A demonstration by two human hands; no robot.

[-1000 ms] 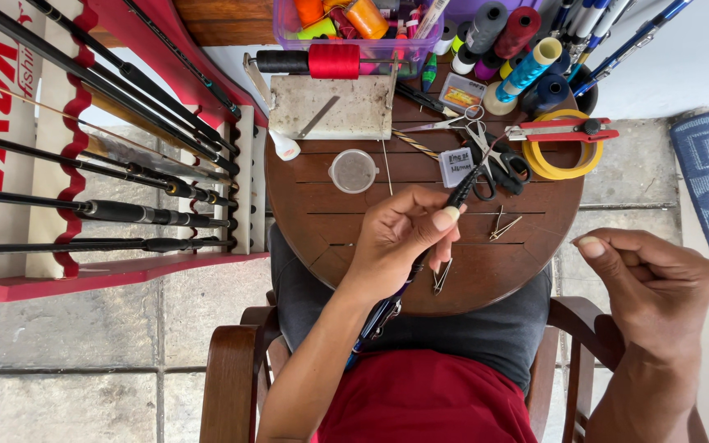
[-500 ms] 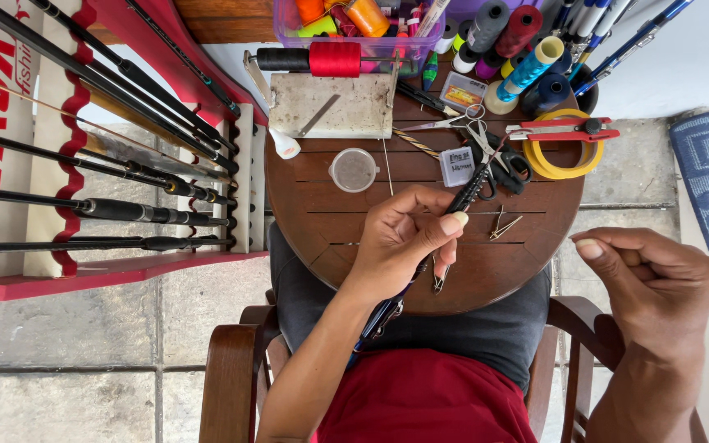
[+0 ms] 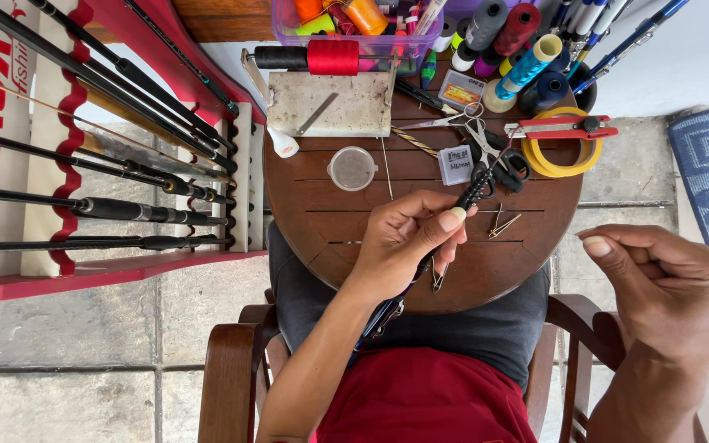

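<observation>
The left hand (image 3: 408, 238) is closing around a thin, stiff, light rod (image 3: 420, 271) mid-shaft near the tabletop's (image 3: 322, 221) front edge, the right hand (image 3: 658, 283) pinching, apparently empty.

Head camera looks straight down, close, over the round table (image 3: 322, 221)

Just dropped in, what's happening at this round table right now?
A seated person grips a thin dark rod in the left hand, its tip lying over the round wooden table. The right hand is raised off to the side with fingers pinched; anything held there is too fine to see. Scissors, thread spools, a small clear cup and a yellow tape roll lie beyond.
</observation>
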